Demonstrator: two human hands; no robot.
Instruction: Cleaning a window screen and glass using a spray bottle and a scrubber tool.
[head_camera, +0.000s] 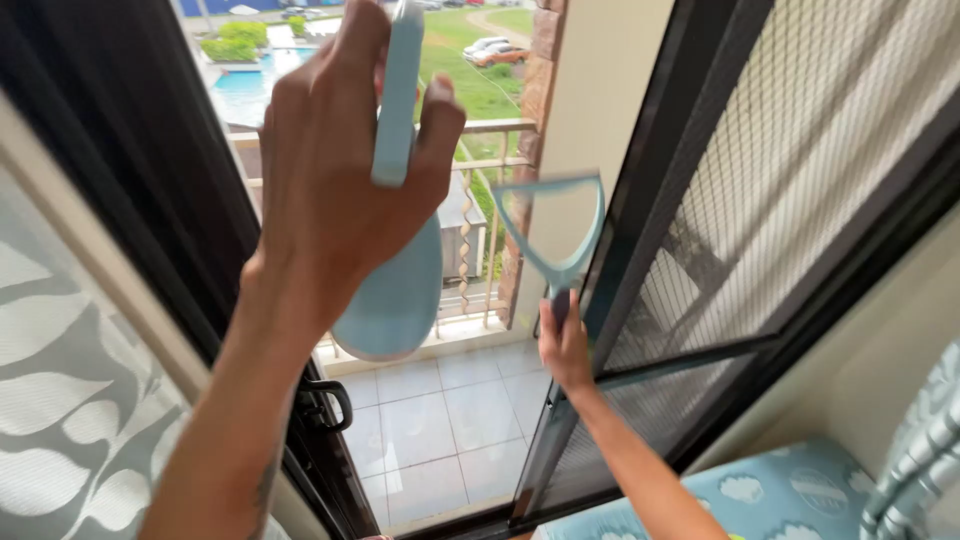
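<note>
No packages, labels, signs or screens with a display show here (anywhere in view).

The left hand (330, 190) is raised high, its grip closed on a pale blue bottle (395, 250). Lower down, the right hand (563, 350) holds a blue squeegee (555, 225) beside the black screen frame (650, 200), balcony tiles (440, 420) below.

I see a pale blue spray bottle (395, 290), pale blue squeegee (555, 225), black mesh screen (790, 180), and cloud-patterned blue cushion (760, 500).
</note>
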